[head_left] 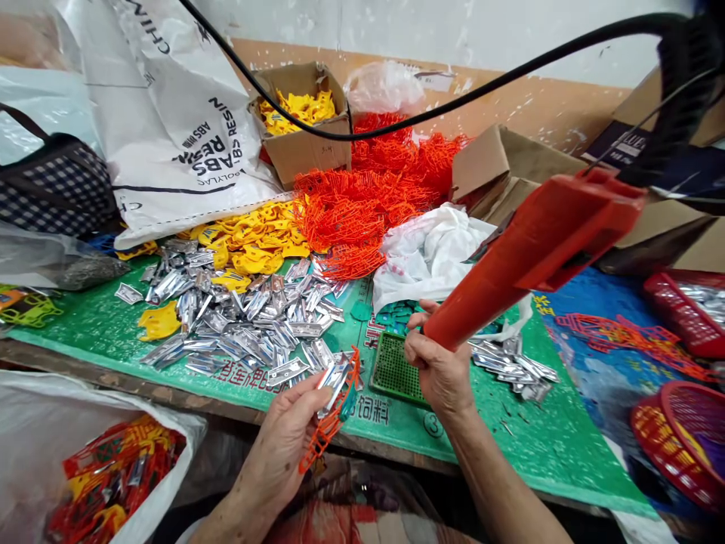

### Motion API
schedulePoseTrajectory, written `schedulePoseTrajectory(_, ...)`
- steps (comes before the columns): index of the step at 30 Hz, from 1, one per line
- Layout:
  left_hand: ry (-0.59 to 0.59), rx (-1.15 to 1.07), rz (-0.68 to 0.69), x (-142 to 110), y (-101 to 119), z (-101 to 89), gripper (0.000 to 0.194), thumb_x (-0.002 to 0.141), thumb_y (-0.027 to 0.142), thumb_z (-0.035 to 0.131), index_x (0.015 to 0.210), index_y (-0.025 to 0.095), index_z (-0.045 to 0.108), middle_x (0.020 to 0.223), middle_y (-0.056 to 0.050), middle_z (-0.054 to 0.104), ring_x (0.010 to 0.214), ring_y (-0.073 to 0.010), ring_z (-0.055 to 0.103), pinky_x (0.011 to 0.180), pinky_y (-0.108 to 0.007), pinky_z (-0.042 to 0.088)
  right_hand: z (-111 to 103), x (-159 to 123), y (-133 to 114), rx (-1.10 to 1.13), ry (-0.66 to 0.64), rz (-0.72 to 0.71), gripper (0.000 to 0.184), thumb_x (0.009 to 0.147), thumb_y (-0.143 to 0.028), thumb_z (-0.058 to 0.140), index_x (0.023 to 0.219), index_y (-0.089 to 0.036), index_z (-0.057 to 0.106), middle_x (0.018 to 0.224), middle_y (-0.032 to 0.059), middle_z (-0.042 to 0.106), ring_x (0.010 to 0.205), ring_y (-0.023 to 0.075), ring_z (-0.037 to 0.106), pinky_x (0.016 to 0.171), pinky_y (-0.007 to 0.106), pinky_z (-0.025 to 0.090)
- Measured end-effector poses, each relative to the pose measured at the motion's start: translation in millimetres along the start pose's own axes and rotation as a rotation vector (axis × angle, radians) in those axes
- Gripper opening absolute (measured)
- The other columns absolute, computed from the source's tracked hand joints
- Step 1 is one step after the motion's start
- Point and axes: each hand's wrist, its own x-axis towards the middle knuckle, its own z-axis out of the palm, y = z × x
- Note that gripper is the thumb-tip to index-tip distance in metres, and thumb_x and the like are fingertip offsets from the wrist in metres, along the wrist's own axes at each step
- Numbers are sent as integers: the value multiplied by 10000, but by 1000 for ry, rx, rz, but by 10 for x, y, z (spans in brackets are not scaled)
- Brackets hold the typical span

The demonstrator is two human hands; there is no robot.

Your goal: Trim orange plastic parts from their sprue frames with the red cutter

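Note:
My left hand [288, 431] is closed, pinching an orange plastic frame [322, 442] together with a shiny metal plate [335, 385] and a small teal piece [347, 404] near the table's front edge. My right hand [439, 370] is wrapped round the lower end of a thick red tool [526, 253], which slants up to the right toward a black fitting. The tool's working tip is hidden behind the hand, so its exact kind does not show. Just left of that hand lies a green mesh tray [396, 369]. Loose metal plates [243, 325] are heaped beyond my left hand.
Yellow parts [254, 234] and orange frames [351, 219] are piled behind the plates. A cardboard box [309, 155] holds more yellow parts. A black cable [453, 98] arches overhead. Red baskets [680, 446] stand right; a white sack [181, 446] of mixed parts hangs open at front left.

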Motion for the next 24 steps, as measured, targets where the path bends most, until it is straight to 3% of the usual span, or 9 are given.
schedulePoseTrajectory(4, -29, 1, -6, 25, -11, -29, 268, 597, 277, 895, 836, 193, 809, 691, 5, 749, 590, -110, 601, 630, -187, 506, -18, -31, 101, -30, -9, 38, 544, 613, -250, 814, 1101, -220, 574, 734, -70, 586, 485, 56, 404, 443, 211, 270)
schedulePoseTrajectory(9, -44, -7, -4, 30, -8, -42, 231, 588, 270, 890, 791, 204, 802, 629, 24, 713, 551, -103, 578, 579, -176, 481, -56, -35, 163, -58, -59, 77, 417, 663, -287, 804, 1029, -184, 634, 672, -54, 586, 539, 75, 469, 492, 216, 344)
schedulePoseTrajectory(13, -52, 5, -6, 33, 0, -57, 219, 597, 283, 877, 788, 206, 801, 645, 19, 721, 559, -105, 586, 606, -185, 489, -156, 60, 65, -53, -63, 32, 545, 593, -229, 833, 1105, -247, 648, 921, -10, 661, 735, 123, 598, 663, 272, 476)
schedulePoseTrajectory(16, -59, 22, -19, 31, -11, -69, 200, 619, 289, 860, 792, 210, 799, 667, 13, 729, 607, -124, 612, 619, -193, 488, -254, 145, -36, -61, -21, -51, 557, 594, -222, 827, 1117, -283, 645, 1113, 13, 658, 931, 175, 626, 771, 313, 493)
schedulePoseTrajectory(21, -164, 78, -26, 8, -30, -74, 185, 702, 309, 798, 854, 204, 792, 674, 10, 706, 636, -134, 600, 680, -221, 485, -425, 222, -103, -66, -1, -86, 446, 693, -309, 763, 1111, -303, 609, 1115, 16, 695, 1048, 214, 633, 834, 361, 486)
schedulePoseTrajectory(24, -232, 184, -4, 2, -39, -92, 167, 771, 338, 741, 827, 183, 770, 692, 8, 684, 643, -130, 569, 679, -219, 461, -559, 284, -144, -228, -14, -61, 380, 792, -409, 676, 1146, -295, 596, 1146, 40, 699, 1086, 238, 635, 826, 385, 492)
